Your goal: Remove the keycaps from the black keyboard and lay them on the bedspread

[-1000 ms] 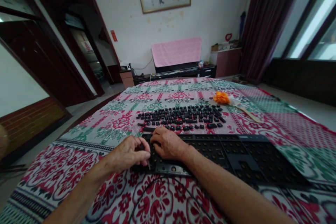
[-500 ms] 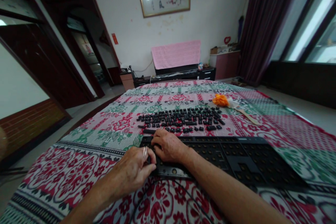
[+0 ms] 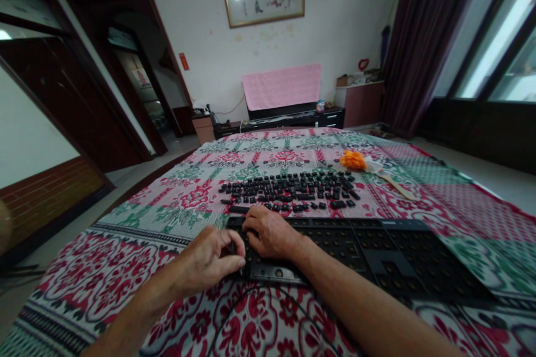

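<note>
A black keyboard (image 3: pixel 389 262) with its keycaps off lies across the patterned cloth, its bare key sockets showing. My right hand (image 3: pixel 270 231) presses on its left part with the fingers curled down over the frame. My left hand (image 3: pixel 215 254) is at the keyboard's left end, thumb and index finger bent toward each other. Something dark shows between those fingers, but I cannot make out what it is. Beyond the keyboard, several loose black keycaps (image 3: pixel 302 197) are spread in rough rows, with a long one (image 3: pixel 238 210) just past my right hand.
An orange-headed duster or brush (image 3: pixel 354 160) with a pale handle lies at the right beyond the keycaps. A black cable (image 3: pixel 288 294) curves over the cloth (image 3: pixel 138 268) in front of the keyboard. A low cabinet with a pink cloth (image 3: pixel 281 87) stands by the far wall.
My left hand has shifted slightly left and up, and its fingers have turned. A silvery glint on its fingers no longer shows. My right hand stays on the keyboard.
</note>
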A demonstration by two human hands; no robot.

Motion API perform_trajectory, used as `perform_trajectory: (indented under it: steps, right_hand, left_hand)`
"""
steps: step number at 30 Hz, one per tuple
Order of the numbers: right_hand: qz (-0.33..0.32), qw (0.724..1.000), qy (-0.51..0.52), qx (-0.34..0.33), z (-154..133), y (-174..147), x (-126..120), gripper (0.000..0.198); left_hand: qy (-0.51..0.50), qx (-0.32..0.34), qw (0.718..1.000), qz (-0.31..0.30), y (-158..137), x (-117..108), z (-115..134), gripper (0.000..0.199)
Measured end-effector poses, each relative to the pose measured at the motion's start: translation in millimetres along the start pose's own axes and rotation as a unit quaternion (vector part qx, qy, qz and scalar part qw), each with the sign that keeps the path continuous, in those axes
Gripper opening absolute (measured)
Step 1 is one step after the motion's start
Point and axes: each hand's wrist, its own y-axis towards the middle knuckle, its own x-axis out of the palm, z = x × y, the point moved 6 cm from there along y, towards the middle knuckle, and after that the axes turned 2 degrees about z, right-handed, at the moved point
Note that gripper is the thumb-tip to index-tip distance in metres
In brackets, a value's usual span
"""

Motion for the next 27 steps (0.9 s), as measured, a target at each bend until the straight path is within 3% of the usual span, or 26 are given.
perform_trajectory:
  steps: [6,14,21,27]
  right_hand:
    - [0.001,1.0,0.006,0.0,0.1,0.1,-0.7,0.014]
    - [-0.001,1.0,0.007,0.004,0.2,0.4,-0.2,0.015]
    - [-0.002,1.0,0.005,0.006,-0.7,-0.2,-0.8,0.016]
    - [-0.002,1.0,0.006,0.006,-1.5,0.3,-1.8,0.015]
  left_hand:
    - [0.046,0.027,0.997,-0.063,-3.3,0.2,11.4,0.017]
    - [0.044,0.012,0.998,-0.031,-0.7,1.9,1.1,0.017]
    - [0.092,0.07,0.993,-0.003,-3.9,1.7,12.4,0.015]
    - [0.098,0.06,0.993,-0.008,-2.6,2.8,10.2,0.015]
